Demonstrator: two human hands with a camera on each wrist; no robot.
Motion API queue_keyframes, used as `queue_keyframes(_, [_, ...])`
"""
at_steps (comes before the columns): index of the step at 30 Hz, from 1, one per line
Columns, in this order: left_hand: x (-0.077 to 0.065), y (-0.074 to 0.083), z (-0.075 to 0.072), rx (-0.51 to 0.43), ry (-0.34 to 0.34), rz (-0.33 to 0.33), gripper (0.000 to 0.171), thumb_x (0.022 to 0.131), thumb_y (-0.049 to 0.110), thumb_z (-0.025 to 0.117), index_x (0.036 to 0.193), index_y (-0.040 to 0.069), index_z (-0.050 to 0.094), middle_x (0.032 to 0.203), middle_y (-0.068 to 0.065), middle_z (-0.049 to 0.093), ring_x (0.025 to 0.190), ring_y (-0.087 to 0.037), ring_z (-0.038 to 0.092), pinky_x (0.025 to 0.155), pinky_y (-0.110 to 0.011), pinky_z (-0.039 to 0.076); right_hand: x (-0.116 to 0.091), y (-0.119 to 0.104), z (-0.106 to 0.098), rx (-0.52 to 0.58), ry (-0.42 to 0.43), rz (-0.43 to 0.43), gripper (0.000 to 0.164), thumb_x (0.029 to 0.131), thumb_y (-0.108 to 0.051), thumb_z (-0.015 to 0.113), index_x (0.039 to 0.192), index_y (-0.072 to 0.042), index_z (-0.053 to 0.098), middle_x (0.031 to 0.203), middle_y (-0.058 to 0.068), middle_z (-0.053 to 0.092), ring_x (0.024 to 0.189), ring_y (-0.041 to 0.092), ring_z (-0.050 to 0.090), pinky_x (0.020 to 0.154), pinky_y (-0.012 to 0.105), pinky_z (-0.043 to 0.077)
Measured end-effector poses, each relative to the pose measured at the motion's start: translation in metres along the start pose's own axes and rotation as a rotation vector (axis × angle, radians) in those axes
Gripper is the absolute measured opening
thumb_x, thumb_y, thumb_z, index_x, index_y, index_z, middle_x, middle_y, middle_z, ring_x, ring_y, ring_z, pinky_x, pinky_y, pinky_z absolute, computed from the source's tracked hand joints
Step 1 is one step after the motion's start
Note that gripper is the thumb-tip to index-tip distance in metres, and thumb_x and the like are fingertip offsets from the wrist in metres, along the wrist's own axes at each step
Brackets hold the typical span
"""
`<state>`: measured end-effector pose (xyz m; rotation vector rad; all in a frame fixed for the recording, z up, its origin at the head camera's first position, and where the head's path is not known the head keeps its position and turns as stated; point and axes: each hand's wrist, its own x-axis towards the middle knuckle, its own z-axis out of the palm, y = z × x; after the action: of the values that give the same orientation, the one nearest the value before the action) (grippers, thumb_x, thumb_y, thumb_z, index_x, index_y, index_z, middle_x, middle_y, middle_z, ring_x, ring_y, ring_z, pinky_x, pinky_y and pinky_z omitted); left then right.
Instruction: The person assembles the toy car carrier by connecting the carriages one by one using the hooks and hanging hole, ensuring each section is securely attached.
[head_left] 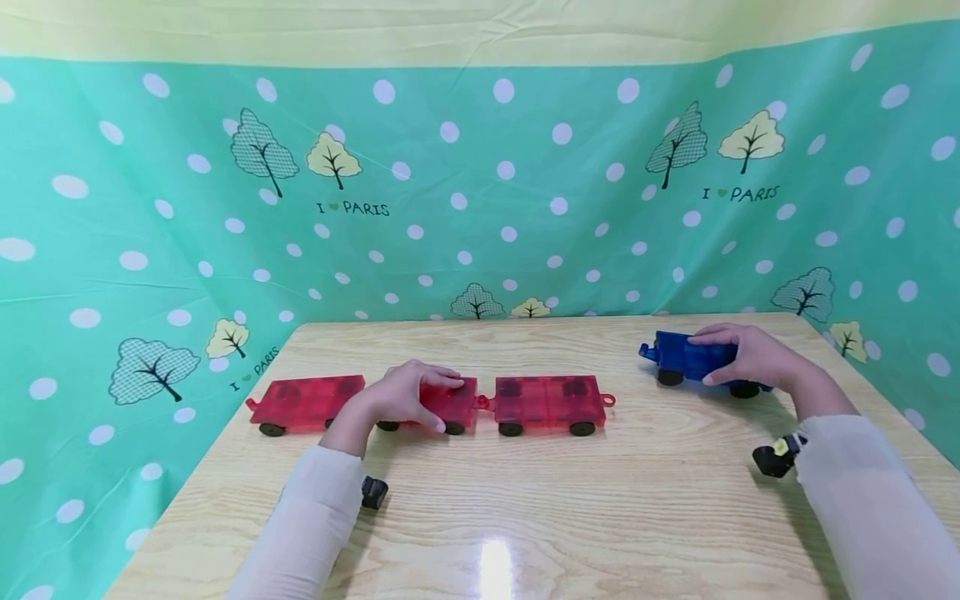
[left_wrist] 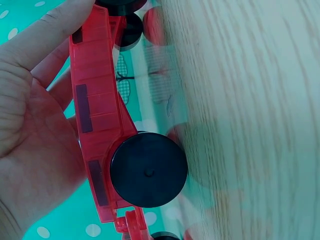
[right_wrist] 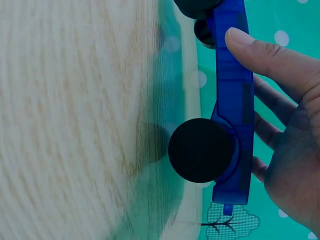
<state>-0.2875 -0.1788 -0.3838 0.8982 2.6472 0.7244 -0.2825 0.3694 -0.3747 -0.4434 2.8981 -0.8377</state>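
Observation:
In the head view my left hand (head_left: 401,396) grips the middle red toy train car (head_left: 456,400), thumb on its near side and fingers over the top. A ring-and-hook coupling joins this car to the right-hand red car (head_left: 547,400). On its other side stands the left red car (head_left: 307,404); my hand hides the link between them. Farther right, my right hand (head_left: 753,358) holds a blue toy train car (head_left: 686,354) by its sides, its hook facing left. In the right wrist view, the thumb presses the blue side above a black wheel (right_wrist: 200,150).
All the cars are at a wooden table (head_left: 525,508). A green dotted cloth (head_left: 465,225) printed with trees hangs behind and around it. Black wrist cameras (head_left: 776,458) hang below both sleeves. An open ring sticks out from the right-hand red car toward the blue one.

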Motion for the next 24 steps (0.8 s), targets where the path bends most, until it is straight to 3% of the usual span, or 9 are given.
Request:
queue_keyframes(10, [0.000,0.001,0.000,-0.008,0.004,0.003,0.069,0.071,0.024,0.089,0.134,0.022,0.062,0.141,0.003,0.052,0.136,-0.024,0.040,0.103,-0.047,0.041,-0.002,-0.009,0.005,0.005,0.003,-0.013,0.074,0.072,-0.031,0.087,0.134,-0.003,0.059,0.144,0.028,0.039,0.131,0.056,0.028,0.098,0.072,0.028])
queue_keyframes(24, [-0.001,0.000,0.001,-0.023,0.001,0.007,0.070,0.071,0.022,0.089,0.135,0.021,0.061,0.142,0.002,0.052,0.137,-0.025,0.038,0.101,-0.043,0.044,-0.011,-0.021,0.009,-0.024,0.016,-0.118,0.069,0.069,-0.028,0.089,0.129,-0.004,0.063,0.139,0.024,0.047,0.129,0.052,0.034,0.098,0.069,0.031])
